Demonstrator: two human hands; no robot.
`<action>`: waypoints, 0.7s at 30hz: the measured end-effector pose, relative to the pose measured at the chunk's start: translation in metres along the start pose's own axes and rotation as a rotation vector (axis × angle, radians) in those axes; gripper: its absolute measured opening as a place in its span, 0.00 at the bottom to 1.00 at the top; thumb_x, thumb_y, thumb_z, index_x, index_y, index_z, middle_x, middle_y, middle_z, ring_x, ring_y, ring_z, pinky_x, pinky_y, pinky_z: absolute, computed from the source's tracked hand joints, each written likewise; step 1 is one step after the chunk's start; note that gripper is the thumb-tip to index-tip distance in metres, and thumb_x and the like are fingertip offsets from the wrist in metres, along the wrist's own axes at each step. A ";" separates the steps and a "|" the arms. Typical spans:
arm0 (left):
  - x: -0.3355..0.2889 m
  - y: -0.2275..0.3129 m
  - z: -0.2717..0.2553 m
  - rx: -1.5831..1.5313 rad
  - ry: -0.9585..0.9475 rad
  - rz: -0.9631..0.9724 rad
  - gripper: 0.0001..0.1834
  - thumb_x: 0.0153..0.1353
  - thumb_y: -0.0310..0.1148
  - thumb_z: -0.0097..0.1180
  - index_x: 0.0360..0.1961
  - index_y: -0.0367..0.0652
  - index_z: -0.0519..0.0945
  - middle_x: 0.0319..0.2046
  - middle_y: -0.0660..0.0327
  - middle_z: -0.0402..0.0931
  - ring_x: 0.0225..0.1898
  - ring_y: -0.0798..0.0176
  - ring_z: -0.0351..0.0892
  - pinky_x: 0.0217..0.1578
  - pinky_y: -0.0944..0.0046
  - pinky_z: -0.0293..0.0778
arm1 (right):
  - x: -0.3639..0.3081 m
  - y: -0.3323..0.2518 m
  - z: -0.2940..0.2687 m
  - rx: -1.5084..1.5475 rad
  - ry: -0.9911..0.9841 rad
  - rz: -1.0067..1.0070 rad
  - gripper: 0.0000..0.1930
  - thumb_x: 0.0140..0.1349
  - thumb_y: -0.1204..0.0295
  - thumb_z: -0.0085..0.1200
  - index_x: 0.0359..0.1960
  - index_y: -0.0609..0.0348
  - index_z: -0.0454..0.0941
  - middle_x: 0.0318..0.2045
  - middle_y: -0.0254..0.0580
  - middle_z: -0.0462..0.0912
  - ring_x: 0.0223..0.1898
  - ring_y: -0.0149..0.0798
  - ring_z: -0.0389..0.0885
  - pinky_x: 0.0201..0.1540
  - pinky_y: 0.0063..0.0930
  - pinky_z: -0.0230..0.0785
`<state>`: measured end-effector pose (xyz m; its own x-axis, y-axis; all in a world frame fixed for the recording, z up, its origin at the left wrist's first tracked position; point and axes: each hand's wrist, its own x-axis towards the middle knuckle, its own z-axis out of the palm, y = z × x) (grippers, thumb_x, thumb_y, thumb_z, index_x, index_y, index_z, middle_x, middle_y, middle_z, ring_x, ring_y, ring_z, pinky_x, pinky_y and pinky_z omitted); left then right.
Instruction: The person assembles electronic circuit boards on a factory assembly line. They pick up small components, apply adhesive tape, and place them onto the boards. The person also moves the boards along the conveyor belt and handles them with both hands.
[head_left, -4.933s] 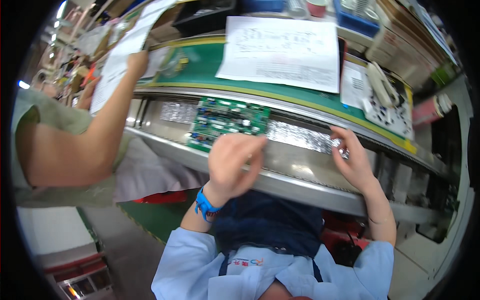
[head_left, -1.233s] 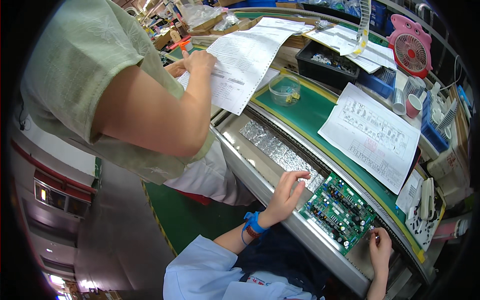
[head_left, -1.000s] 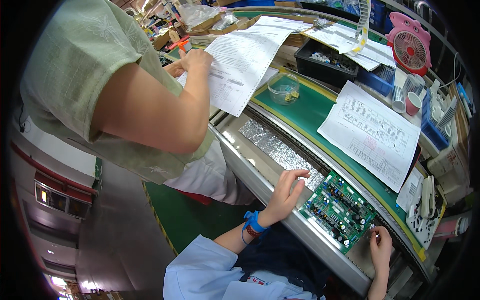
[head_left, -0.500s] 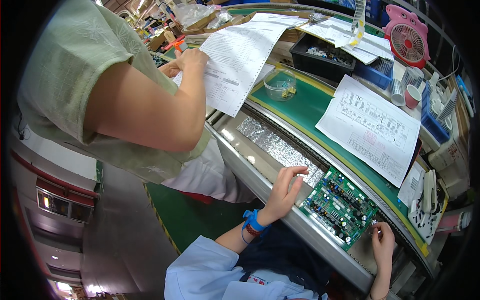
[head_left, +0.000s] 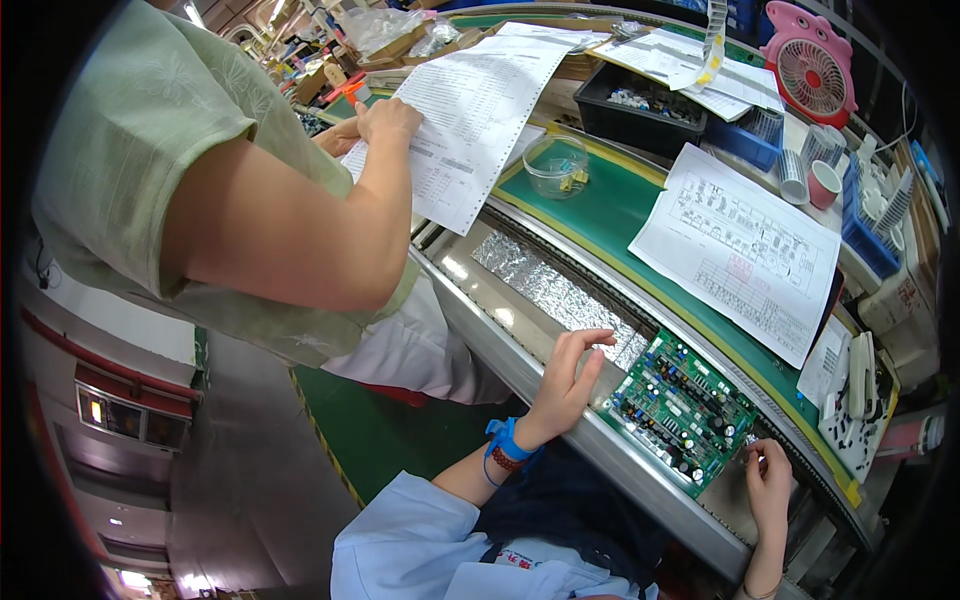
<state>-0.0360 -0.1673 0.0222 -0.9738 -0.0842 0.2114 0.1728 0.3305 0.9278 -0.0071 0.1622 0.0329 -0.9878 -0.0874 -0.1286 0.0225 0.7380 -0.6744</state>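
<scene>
A green circuit board (head_left: 682, 412), crowded with small components, lies on the metal conveyor track (head_left: 520, 365) in front of me. My left hand (head_left: 566, 392), with a blue band at the wrist, rests by the board's left edge; its fingers are stretched out, thumb apart, holding nothing. At the board's right corner my right hand (head_left: 768, 482) is bent in a pinch, fingertips close to the edge. Whatever sits between those fingertips is too small to make out. A strip of silvery foil (head_left: 555, 287) lies on the track beyond the board.
A co-worker (head_left: 270, 200) stands at the left, holding printed sheets (head_left: 480, 120). Over the green ledge lie a drawing sheet (head_left: 745, 255) and a clear round dish (head_left: 556, 168). Farther back are a black parts bin (head_left: 640, 125), a pink fan (head_left: 812, 70) and a tray of small black parts (head_left: 862, 420).
My right hand has shifted very slightly at the board's corner. The left hand and the board stay in place. The co-worker's arm and sheets have moved a little.
</scene>
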 end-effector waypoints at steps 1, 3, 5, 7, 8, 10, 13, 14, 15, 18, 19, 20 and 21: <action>0.000 -0.001 0.000 0.003 0.001 0.003 0.16 0.67 0.31 0.38 0.51 0.35 0.69 0.46 0.55 0.73 0.51 0.61 0.70 0.55 0.63 0.62 | 0.000 0.000 0.000 0.002 -0.004 0.003 0.04 0.56 0.81 0.46 0.32 0.65 0.73 0.25 0.43 0.73 0.20 0.33 0.69 0.25 0.26 0.60; -0.001 -0.002 0.000 0.003 0.000 0.003 0.16 0.68 0.32 0.38 0.52 0.35 0.69 0.46 0.55 0.73 0.52 0.61 0.70 0.55 0.63 0.62 | 0.000 -0.001 0.000 0.008 -0.013 0.008 0.04 0.56 0.81 0.46 0.32 0.65 0.73 0.25 0.43 0.73 0.20 0.34 0.69 0.25 0.26 0.61; 0.000 0.000 0.000 -0.003 -0.001 -0.003 0.16 0.68 0.32 0.38 0.52 0.35 0.69 0.46 0.55 0.73 0.52 0.60 0.69 0.55 0.63 0.61 | -0.001 0.000 0.000 0.020 -0.008 0.006 0.04 0.56 0.81 0.46 0.32 0.66 0.74 0.26 0.44 0.73 0.21 0.34 0.70 0.25 0.26 0.61; 0.000 0.000 -0.001 0.013 -0.001 0.005 0.16 0.68 0.32 0.39 0.51 0.35 0.69 0.46 0.55 0.73 0.51 0.60 0.69 0.55 0.62 0.61 | -0.001 -0.001 0.000 0.029 -0.007 0.005 0.05 0.56 0.82 0.46 0.32 0.66 0.74 0.26 0.44 0.73 0.21 0.34 0.70 0.26 0.26 0.61; 0.000 0.001 -0.001 0.020 -0.001 0.010 0.16 0.68 0.32 0.39 0.51 0.35 0.69 0.46 0.55 0.73 0.51 0.60 0.69 0.55 0.62 0.61 | -0.001 -0.002 -0.001 0.031 -0.008 0.006 0.05 0.56 0.82 0.46 0.33 0.66 0.74 0.26 0.44 0.74 0.21 0.34 0.70 0.26 0.26 0.62; 0.000 0.001 -0.001 0.007 0.000 0.008 0.16 0.68 0.32 0.39 0.51 0.35 0.69 0.46 0.55 0.73 0.51 0.60 0.69 0.55 0.62 0.61 | -0.001 -0.002 -0.001 0.032 -0.007 0.005 0.05 0.56 0.82 0.46 0.33 0.66 0.74 0.26 0.44 0.74 0.21 0.35 0.70 0.26 0.26 0.62; 0.000 0.001 -0.001 0.001 0.000 0.009 0.16 0.67 0.32 0.39 0.51 0.35 0.69 0.45 0.55 0.73 0.51 0.60 0.69 0.55 0.62 0.61 | -0.001 -0.001 0.000 0.030 -0.005 -0.002 0.05 0.56 0.82 0.46 0.33 0.66 0.74 0.27 0.44 0.74 0.22 0.35 0.71 0.26 0.26 0.62; 0.000 0.001 0.000 0.002 -0.001 0.011 0.16 0.67 0.32 0.39 0.51 0.35 0.69 0.45 0.55 0.73 0.51 0.60 0.69 0.55 0.62 0.61 | -0.001 -0.001 0.000 0.030 -0.004 -0.003 0.05 0.56 0.81 0.46 0.32 0.66 0.74 0.26 0.44 0.74 0.22 0.35 0.71 0.26 0.26 0.62; 0.000 0.001 0.000 0.003 -0.001 0.012 0.16 0.67 0.32 0.39 0.51 0.35 0.69 0.45 0.55 0.73 0.51 0.60 0.69 0.55 0.62 0.61 | 0.000 -0.001 0.000 0.030 -0.005 -0.006 0.05 0.56 0.81 0.46 0.32 0.66 0.74 0.26 0.44 0.74 0.22 0.35 0.71 0.26 0.26 0.62; 0.000 0.001 -0.001 0.006 -0.003 0.015 0.16 0.67 0.32 0.39 0.51 0.36 0.69 0.45 0.55 0.73 0.51 0.60 0.69 0.55 0.62 0.61 | 0.000 -0.001 0.000 0.015 -0.004 -0.016 0.04 0.56 0.81 0.46 0.32 0.66 0.73 0.26 0.45 0.74 0.22 0.35 0.71 0.26 0.26 0.62; 0.000 0.001 -0.001 0.008 -0.004 0.015 0.16 0.67 0.32 0.39 0.51 0.36 0.69 0.45 0.55 0.73 0.51 0.60 0.69 0.55 0.63 0.61 | 0.000 -0.001 0.000 0.013 -0.003 -0.023 0.04 0.56 0.81 0.46 0.32 0.66 0.73 0.26 0.45 0.74 0.22 0.35 0.71 0.26 0.26 0.62; 0.000 0.001 -0.001 0.009 -0.006 0.015 0.16 0.67 0.32 0.39 0.51 0.36 0.69 0.45 0.55 0.73 0.51 0.60 0.69 0.55 0.63 0.61 | 0.000 0.000 0.000 0.011 -0.001 -0.030 0.04 0.56 0.81 0.47 0.32 0.66 0.73 0.26 0.45 0.74 0.22 0.36 0.71 0.26 0.27 0.62; 0.000 0.001 -0.001 0.010 -0.006 0.015 0.16 0.67 0.32 0.39 0.51 0.36 0.69 0.45 0.55 0.73 0.51 0.60 0.69 0.55 0.63 0.61 | 0.000 0.000 0.000 0.010 0.000 -0.037 0.04 0.56 0.81 0.47 0.32 0.66 0.73 0.26 0.45 0.74 0.22 0.36 0.71 0.26 0.27 0.62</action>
<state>-0.0358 -0.1675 0.0233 -0.9719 -0.0736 0.2236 0.1860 0.3415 0.9213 -0.0068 0.1623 0.0326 -0.9880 -0.1142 -0.1038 -0.0121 0.7276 -0.6859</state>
